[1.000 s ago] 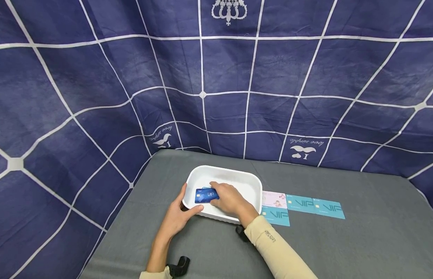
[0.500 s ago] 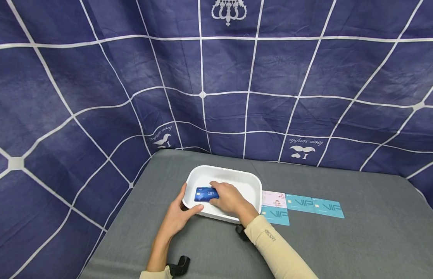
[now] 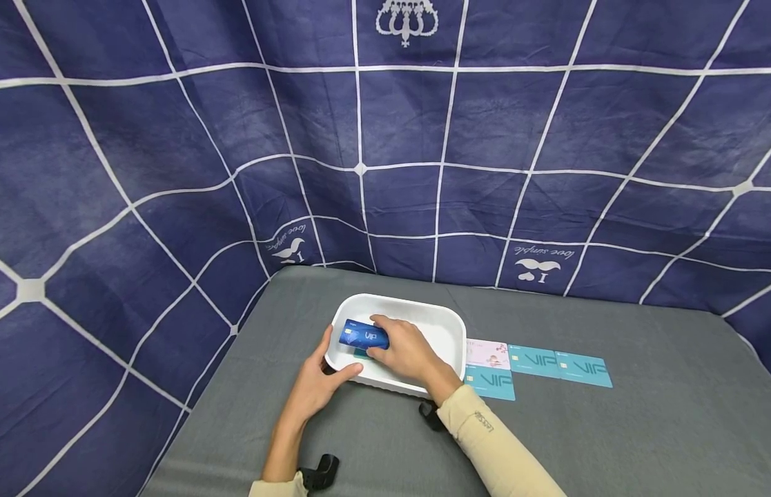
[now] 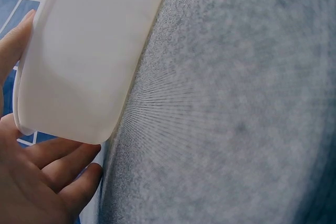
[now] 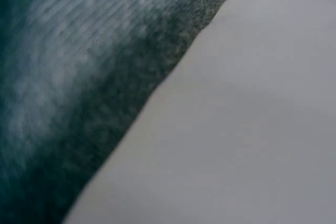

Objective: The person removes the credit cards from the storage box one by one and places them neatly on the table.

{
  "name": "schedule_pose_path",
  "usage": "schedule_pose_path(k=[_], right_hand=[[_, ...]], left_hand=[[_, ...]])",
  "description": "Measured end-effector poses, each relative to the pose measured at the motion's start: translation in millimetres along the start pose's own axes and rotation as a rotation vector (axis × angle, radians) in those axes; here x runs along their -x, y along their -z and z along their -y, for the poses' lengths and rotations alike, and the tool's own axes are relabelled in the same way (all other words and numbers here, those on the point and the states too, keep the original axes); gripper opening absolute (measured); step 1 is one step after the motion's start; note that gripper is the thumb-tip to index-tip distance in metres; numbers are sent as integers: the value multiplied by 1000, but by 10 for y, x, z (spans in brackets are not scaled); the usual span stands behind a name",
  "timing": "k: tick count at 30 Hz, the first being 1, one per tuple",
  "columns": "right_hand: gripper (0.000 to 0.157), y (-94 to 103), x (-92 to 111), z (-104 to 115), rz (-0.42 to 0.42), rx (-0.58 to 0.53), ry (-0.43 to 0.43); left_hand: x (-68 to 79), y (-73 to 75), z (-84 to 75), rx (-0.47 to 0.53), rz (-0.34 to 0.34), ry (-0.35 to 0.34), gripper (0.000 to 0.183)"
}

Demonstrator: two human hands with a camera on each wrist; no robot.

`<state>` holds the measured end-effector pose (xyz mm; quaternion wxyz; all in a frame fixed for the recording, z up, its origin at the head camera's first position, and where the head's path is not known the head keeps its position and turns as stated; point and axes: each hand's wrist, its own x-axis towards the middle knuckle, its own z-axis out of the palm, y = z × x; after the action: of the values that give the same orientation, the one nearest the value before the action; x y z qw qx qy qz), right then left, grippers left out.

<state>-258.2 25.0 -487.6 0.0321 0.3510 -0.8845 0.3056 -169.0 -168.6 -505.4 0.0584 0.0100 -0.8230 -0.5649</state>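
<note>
In the head view, a white plastic box sits on the grey surface. My left hand holds its left end, thumb at the front rim and fingers along the side. The left wrist view shows those fingers against the outer wall of the box. My right hand reaches inside and pinches a dark blue VIP card by its right end. Under that card a sliver of a teal card shows. Only the box's wall and cloth appear in the right wrist view.
Right of the box lie a pink card, a teal VIP card in front of it, and two more teal cards in a row. A blue curtain with white lines hangs behind the grey surface.
The blue card has risen and shifted slightly left and back in my right hand, uncovering the teal sliver in front. My left hand has stayed put on the box.
</note>
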Motion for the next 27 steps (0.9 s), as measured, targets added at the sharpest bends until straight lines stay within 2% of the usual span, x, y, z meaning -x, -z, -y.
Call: schedule_pose_path(k=[9, 16, 22, 27], right_hand=[[59, -5, 54, 39, -66, -103, 21], [59, 51, 145, 115, -165, -142, 37], [60, 189, 296, 113, -190, -137, 89], [61, 394, 519, 16, -193, -117, 122]], left_hand=[[-11, 1, 15, 17, 13, 0, 99], [0, 2, 10, 32, 3, 4, 99], [-2, 8, -2, 20, 3, 10, 99], [5, 0, -16, 40, -6, -11, 99]])
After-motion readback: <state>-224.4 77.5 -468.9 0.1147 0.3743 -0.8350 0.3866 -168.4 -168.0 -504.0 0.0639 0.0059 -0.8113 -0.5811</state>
